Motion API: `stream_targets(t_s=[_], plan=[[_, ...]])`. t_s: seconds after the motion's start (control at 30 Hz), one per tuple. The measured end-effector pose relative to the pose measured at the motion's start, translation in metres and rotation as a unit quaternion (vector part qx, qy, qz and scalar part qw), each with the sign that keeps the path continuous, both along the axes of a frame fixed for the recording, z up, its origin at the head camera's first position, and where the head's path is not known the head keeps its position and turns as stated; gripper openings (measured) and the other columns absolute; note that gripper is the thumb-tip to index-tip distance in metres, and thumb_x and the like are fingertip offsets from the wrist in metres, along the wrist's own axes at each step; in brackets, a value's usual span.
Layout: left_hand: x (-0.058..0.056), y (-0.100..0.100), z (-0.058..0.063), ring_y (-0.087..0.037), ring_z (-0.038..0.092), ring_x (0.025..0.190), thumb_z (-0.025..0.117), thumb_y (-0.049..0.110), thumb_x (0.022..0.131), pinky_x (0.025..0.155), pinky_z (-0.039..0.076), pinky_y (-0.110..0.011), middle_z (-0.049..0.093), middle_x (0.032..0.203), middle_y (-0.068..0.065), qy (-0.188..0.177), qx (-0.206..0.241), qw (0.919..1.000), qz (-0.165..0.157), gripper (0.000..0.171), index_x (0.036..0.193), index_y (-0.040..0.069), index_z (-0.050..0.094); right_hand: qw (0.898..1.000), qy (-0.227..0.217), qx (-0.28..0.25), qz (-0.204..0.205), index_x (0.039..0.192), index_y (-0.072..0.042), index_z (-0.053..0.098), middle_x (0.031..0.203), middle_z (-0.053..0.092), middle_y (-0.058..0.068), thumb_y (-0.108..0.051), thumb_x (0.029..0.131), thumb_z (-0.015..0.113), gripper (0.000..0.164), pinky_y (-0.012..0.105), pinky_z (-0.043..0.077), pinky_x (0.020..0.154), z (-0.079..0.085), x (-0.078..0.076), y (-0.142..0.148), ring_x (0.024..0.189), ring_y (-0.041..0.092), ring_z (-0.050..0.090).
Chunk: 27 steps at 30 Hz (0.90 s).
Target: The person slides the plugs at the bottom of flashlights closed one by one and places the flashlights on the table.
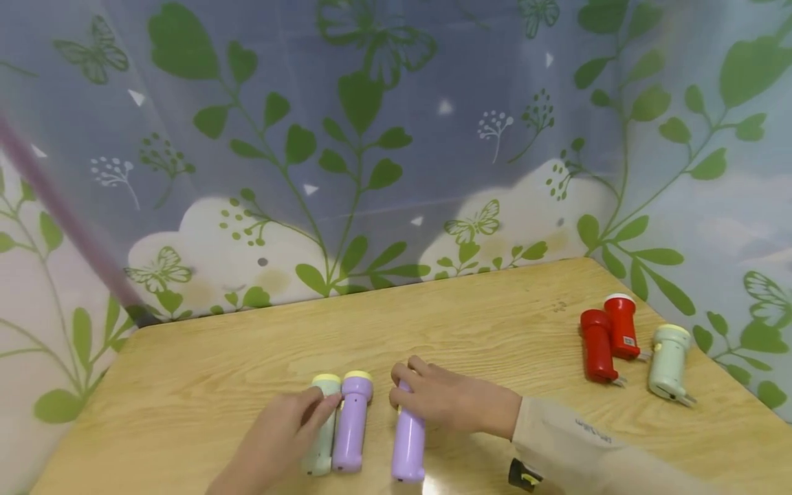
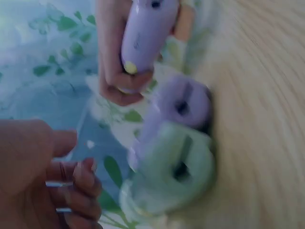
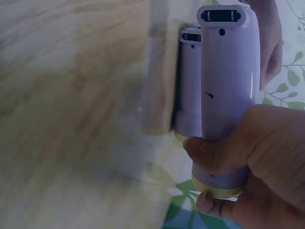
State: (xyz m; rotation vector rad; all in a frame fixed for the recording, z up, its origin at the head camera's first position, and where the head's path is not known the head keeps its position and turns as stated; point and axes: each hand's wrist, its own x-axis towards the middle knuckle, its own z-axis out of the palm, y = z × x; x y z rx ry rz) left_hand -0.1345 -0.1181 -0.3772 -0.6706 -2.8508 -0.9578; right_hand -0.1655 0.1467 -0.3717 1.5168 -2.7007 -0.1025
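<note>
My right hand grips a purple flashlight round its yellow-rimmed head end. In the right wrist view the thumb crosses the body of this flashlight, and its slotted end points up the picture. Side by side to its left are a second purple flashlight and a pale green flashlight. My left hand overlaps the green one in the head view. From the left wrist view, that hand has loosely bent fingers, with a gap between them and the green flashlight.
Farther right on the wooden table lie two red flashlights and another pale green flashlight, with plug prongs sticking out. A leaf-patterned curtain borders the table's back and sides. A small black and yellow object sits by the right sleeve.
</note>
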Motion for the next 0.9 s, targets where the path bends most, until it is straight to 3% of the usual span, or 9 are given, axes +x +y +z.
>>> stream_targets(t_s=[0.07, 0.17, 0.3, 0.4, 0.57, 0.7, 0.9], plan=[[-0.006, -0.005, -0.008, -0.003, 0.032, 0.049, 0.055, 0.033, 0.099, 0.047, 0.029, -0.021, 0.035, 0.054, 0.010, -0.017, -0.034, 0.9982, 0.047, 0.039, 0.064, 0.018, 0.046, 1.000, -0.005, -0.008, 0.002, 0.111, -0.018, 0.053, 0.123, 0.042, 0.002, 0.001, 0.080, 0.073, 0.041, 0.020, 0.045, 0.081, -0.010, -0.003, -0.005, 0.103, 0.014, 0.040], [-0.011, -0.008, -0.019, -0.006, 0.034, 0.050, 0.056, 0.035, 0.098, 0.048, 0.029, -0.023, 0.037, 0.053, 0.007, -0.026, -0.044, 0.9958, 0.076, 0.041, 0.063, 0.017, 0.045, 1.000, 0.009, -0.023, 0.005, 0.112, -0.017, 0.052, 0.122, 0.043, 0.002, 0.006, 0.081, 0.069, 0.043, 0.022, 0.045, 0.081, -0.022, -0.010, -0.011, 0.103, 0.015, 0.041], [-0.013, -0.006, -0.030, -0.006, 0.036, 0.049, 0.059, 0.039, 0.095, 0.047, 0.030, -0.023, 0.039, 0.053, 0.007, -0.052, -0.044, 0.9945, 0.080, 0.042, 0.063, 0.016, 0.045, 0.998, 0.012, -0.059, 0.009, 0.117, -0.014, 0.049, 0.118, 0.046, 0.001, 0.012, 0.076, 0.067, 0.051, 0.023, 0.045, 0.084, -0.034, -0.018, -0.014, 0.101, 0.015, 0.043], [-0.011, -0.004, -0.033, -0.007, 0.036, 0.048, 0.063, 0.038, 0.093, 0.046, 0.030, -0.023, 0.039, 0.053, 0.006, -0.065, -0.049, 0.9934, 0.080, 0.042, 0.063, 0.015, 0.044, 0.995, -0.023, -0.100, 0.005, 0.128, -0.010, 0.045, 0.123, 0.048, 0.001, 0.013, 0.080, 0.062, 0.055, 0.023, 0.046, 0.090, -0.037, -0.022, -0.015, 0.107, 0.015, 0.047], [-0.010, -0.002, -0.030, -0.007, 0.034, 0.048, 0.067, 0.037, 0.090, 0.045, 0.028, -0.023, 0.037, 0.052, 0.005, -0.045, -0.059, 0.9931, 0.091, 0.046, 0.061, 0.014, 0.040, 0.990, -0.050, -0.133, -0.026, 0.142, -0.010, 0.037, 0.132, 0.049, 0.003, 0.006, 0.092, 0.056, 0.056, 0.028, 0.043, 0.100, -0.031, -0.027, -0.022, 0.118, 0.018, 0.052], [-0.010, -0.001, -0.028, -0.008, 0.034, 0.048, 0.067, 0.039, 0.090, 0.045, 0.028, -0.024, 0.037, 0.051, 0.006, -0.042, -0.064, 0.9934, 0.085, 0.047, 0.059, 0.015, 0.040, 0.989, -0.050, -0.132, -0.049, 0.143, -0.010, 0.036, 0.127, 0.053, 0.005, 0.006, 0.092, 0.054, 0.056, 0.029, 0.046, 0.097, -0.030, -0.028, -0.025, 0.113, 0.019, 0.055], [-0.009, -0.001, -0.025, -0.006, 0.033, 0.048, 0.066, 0.038, 0.091, 0.045, 0.027, -0.023, 0.036, 0.051, 0.007, -0.023, -0.068, 0.9941, 0.081, 0.046, 0.059, 0.016, 0.040, 0.988, -0.050, -0.128, -0.072, 0.143, -0.009, 0.037, 0.125, 0.055, 0.008, -0.003, 0.089, 0.066, 0.062, 0.029, 0.049, 0.091, -0.030, -0.029, -0.027, 0.108, 0.021, 0.057]])
